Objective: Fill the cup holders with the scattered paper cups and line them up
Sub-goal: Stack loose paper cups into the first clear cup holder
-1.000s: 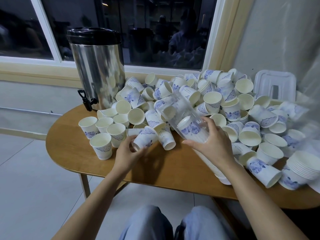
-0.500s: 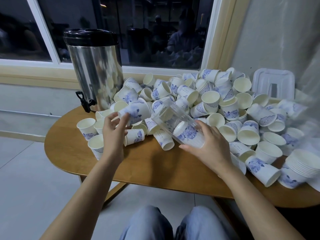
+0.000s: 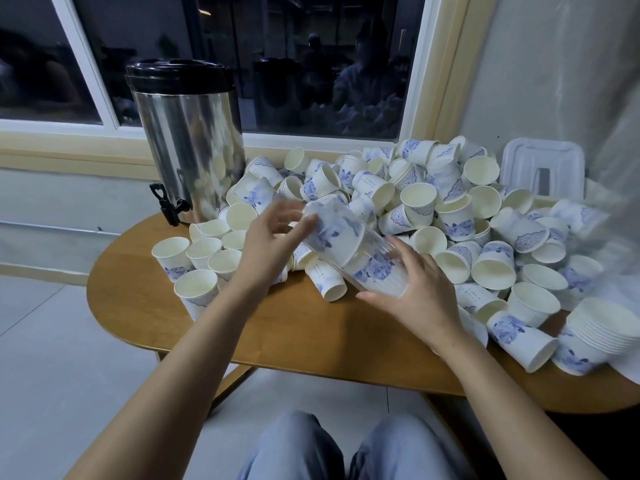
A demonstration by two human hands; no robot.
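A clear plastic cup holder tube (image 3: 375,263) lies tilted above the table, its open end up and to the left. My right hand (image 3: 419,292) grips its lower part from below. Blue-flowered white paper cups sit nested inside it. My left hand (image 3: 266,244) is at the open end, blurred, with its fingertips against the base of a paper cup (image 3: 332,233) that sits just inside the mouth. A big heap of scattered paper cups (image 3: 419,199) covers the back and right of the wooden table (image 3: 277,327).
A steel drink urn (image 3: 187,143) with a black tap stands at the back left. Several upright cups (image 3: 197,289) stand near the left edge. A nested cup stack (image 3: 595,327) lies at the right edge, and a white plastic lid (image 3: 543,168) leans against the wall.
My left hand picked a cup from the table's left side, carried it right and up, and put it into the tube's open end. My right hand kept hold of the tube.
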